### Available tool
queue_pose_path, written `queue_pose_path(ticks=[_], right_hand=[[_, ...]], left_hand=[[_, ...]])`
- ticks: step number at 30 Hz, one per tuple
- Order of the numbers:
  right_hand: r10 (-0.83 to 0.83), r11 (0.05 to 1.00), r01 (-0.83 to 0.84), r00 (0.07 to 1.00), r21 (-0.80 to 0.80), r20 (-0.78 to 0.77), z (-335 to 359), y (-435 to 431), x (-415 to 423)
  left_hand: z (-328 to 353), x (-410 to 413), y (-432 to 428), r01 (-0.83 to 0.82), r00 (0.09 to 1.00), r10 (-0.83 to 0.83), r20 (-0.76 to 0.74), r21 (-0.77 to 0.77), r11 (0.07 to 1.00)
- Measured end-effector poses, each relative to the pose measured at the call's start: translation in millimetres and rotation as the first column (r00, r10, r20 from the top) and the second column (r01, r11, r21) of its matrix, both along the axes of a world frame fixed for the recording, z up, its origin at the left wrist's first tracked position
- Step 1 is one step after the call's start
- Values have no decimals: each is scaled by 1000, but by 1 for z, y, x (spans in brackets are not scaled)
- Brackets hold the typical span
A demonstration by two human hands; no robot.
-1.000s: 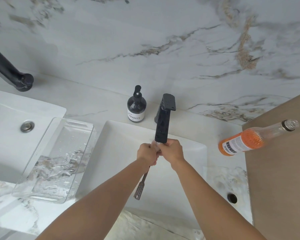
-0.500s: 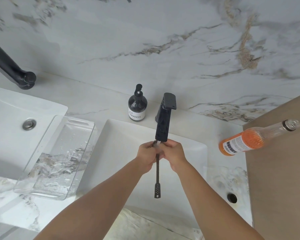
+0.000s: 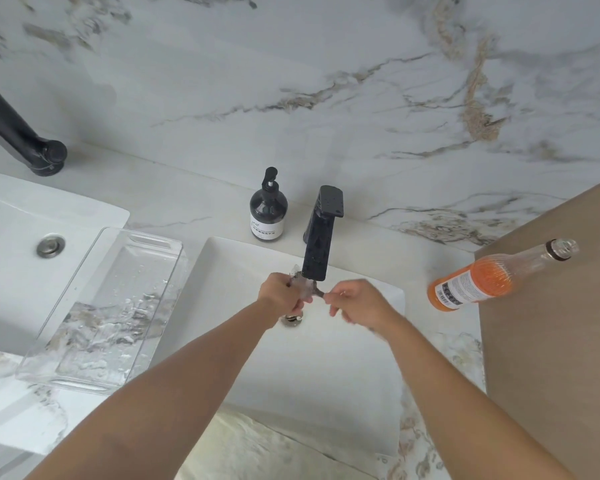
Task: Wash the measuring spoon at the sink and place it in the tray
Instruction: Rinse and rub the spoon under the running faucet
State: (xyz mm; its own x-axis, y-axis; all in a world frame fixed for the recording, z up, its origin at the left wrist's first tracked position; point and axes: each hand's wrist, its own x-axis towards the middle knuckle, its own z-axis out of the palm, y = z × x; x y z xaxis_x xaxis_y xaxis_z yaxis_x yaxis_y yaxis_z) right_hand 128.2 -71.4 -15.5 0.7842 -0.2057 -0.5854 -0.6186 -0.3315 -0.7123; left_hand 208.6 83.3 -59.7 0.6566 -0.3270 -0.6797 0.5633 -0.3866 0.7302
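The measuring spoon (image 3: 313, 289) is a thin dark metal piece held roughly level under the spout of the black faucet (image 3: 321, 237), with water splashing over it. My left hand (image 3: 280, 296) is closed around its left end, which hides the bowl. My right hand (image 3: 355, 303) pinches the other end of the handle with its fingertips. Both hands are above the white sink (image 3: 343, 368), over its drain (image 3: 293, 319). The clear plastic tray (image 3: 137, 238) lies on the counter left of the sink, wet with droplets and with nothing in it.
A dark soap pump bottle (image 3: 268, 213) stands behind the sink, left of the faucet. A bottle of orange liquid (image 3: 478, 284) stands at the sink's right, beside a brown panel (image 3: 551, 358). A second sink (image 3: 31, 278) and black faucet (image 3: 17, 133) are at the far left.
The spoon hung handle-down from both hands; now it is turned roughly level under the running water. My right hand has slid right to the handle's end, and the hands have parted.
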Motion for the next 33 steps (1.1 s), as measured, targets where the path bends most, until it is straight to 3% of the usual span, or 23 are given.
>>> queue_pose_path(ticks=[3, 6, 7, 9, 11, 12, 14, 15, 16, 17, 18, 19, 20, 22, 25, 28, 33], right_hand=[[324, 888, -313, 946, -337, -25, 18, -23, 23], [409, 801, -397, 909, -448, -74, 21, -23, 31], [372, 810, -355, 926, -466, -59, 19, -18, 27], [279, 786, -200, 959, -585, 48, 7, -2, 13], [202, 651, 50, 950, -757, 236, -9, 28, -8], [132, 607, 221, 919, -763, 371, -17, 44, -17], [-82, 604, 497, 816, -623, 572, -28, 67, -28], [-255, 649, 586, 769, -486, 586, -31, 72, -30], [-472, 703, 655, 721, -278, 507, -31, 73, -27], [-675, 697, 716, 670, -29, 310, -28, 73, -21], [-777, 627, 751, 622, 205, 96, -24, 72, -15], [-791, 573, 748, 612, 336, -13, -22, 68, -10], [-776, 583, 728, 630, 361, -17, -20, 62, -7], [-741, 642, 692, 670, 331, 35, -16, 50, 0], [-672, 705, 638, 740, 310, 7, -13, 36, 5], [-580, 781, 559, 815, 280, -9, -10, 33, 12], [-416, 901, 410, 909, 142, 10, -2, 30, 21]], left_hand=[[7, 1, 8, 161, 977, -172, -125, -88, 983], [13, 2, 15, 313, 923, -319, -216, -59, 948], [15, 2, 17, 288, 926, -298, -230, -73, 955], [14, -1, 16, 85, 959, -117, -259, -131, 988], [11, -10, 6, -147, 950, 99, -296, -145, 978], [9, -18, 0, -252, 923, 195, -330, -139, 958], [7, -32, -14, -451, 821, 346, -454, -143, 881], [8, -38, -19, -495, 785, 368, -499, -147, 856], [9, -43, -22, -492, 782, 356, -511, -156, 857], [10, -46, -24, -474, 794, 338, -505, -168, 864], [10, -49, -26, -464, 805, 327, -495, -182, 867], [12, -51, -26, -462, 809, 318, -494, -200, 864], [13, -50, -25, -448, 820, 303, -485, -217, 867], [14, -41, -19, -323, 889, 205, -409, -244, 914], [20, -16, -1, 91, 975, -117, -189, -141, 986], [27, 7, 8, 399, 916, -393, -88, 66, 915], [36, 14, 5, 661, 711, -702, 35, 304, 686]])
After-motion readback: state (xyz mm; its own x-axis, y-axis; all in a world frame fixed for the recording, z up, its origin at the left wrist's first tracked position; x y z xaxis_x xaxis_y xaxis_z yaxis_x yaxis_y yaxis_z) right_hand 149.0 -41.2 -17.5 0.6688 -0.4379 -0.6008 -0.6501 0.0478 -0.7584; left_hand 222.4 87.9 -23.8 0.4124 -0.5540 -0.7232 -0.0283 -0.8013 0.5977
